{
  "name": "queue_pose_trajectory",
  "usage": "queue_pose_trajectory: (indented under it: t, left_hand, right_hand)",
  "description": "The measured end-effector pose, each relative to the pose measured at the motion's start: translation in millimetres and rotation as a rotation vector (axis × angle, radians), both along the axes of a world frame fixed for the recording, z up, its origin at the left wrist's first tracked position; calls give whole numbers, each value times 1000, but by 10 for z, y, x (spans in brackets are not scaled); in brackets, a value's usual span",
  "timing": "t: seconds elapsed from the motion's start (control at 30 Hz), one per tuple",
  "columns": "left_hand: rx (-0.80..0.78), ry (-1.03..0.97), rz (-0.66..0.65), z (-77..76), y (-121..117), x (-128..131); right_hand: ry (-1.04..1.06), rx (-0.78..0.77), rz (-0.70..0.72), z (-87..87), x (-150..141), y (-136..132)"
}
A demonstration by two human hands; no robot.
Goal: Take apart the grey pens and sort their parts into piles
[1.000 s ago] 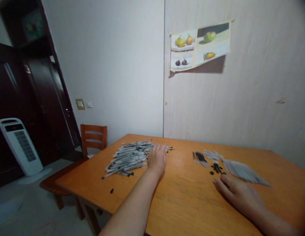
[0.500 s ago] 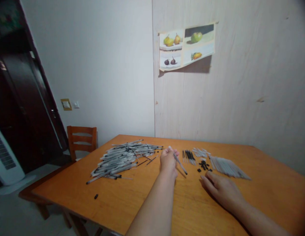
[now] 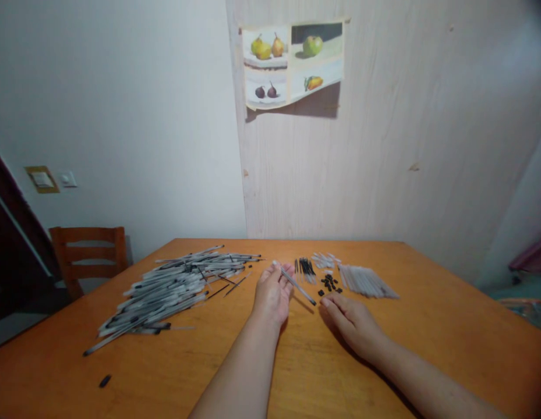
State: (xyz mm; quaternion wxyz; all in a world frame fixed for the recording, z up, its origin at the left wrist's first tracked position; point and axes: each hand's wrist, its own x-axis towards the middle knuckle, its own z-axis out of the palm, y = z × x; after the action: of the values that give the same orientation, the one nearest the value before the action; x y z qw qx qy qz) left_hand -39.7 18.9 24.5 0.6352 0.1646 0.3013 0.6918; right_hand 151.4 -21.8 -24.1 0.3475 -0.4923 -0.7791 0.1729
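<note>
One pen [image 3: 299, 286], slantwise, dark end [image 3: 313, 302] rightward

This looks like a room in a home, perhaps a dining area. An orange-brown wooden tabletop [image 3: 296, 361] stands against a plain pale wall, with a slatted wooden chair [image 3: 90, 254] beside it, and a sheet of fruit pictures [image 3: 292, 64] is stuck up above. Two small switch plates [image 3: 42, 179] sit on the wall near a dark doorway [image 3: 6, 256].
</note>
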Motion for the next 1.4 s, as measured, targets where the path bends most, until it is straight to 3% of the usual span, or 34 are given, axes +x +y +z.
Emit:
queue_pose_trajectory:
  t: [0.2, 0.5, 0.83, 0.93, 1.07, 1.2, 1.4]
  left_hand:
    - [25, 14, -18, 5, -68, 49]
    - [77, 53, -75, 17, -109, 84]
    - [104, 100, -158, -57, -157, 175]
    - [129, 147, -172, -52, -181, 181]
    - [122, 316, -328, -40, -274, 239]
    - [90, 491, -524, -59, -388, 345]
    - [90, 649, -569, -129, -434, 423]
  right_hand:
    - [108, -84, 88, 28, -69, -72]
    - [235, -141, 58, 19, -87, -67]
    - [202, -157, 112, 47, -92, -103]
    - [233, -126, 68, 83, -77, -106]
    - [381, -102, -7, 137, -43, -84]
    - [662, -246, -5, 110, -9, -28]
    - [811, -326, 23, 54, -18, 13]
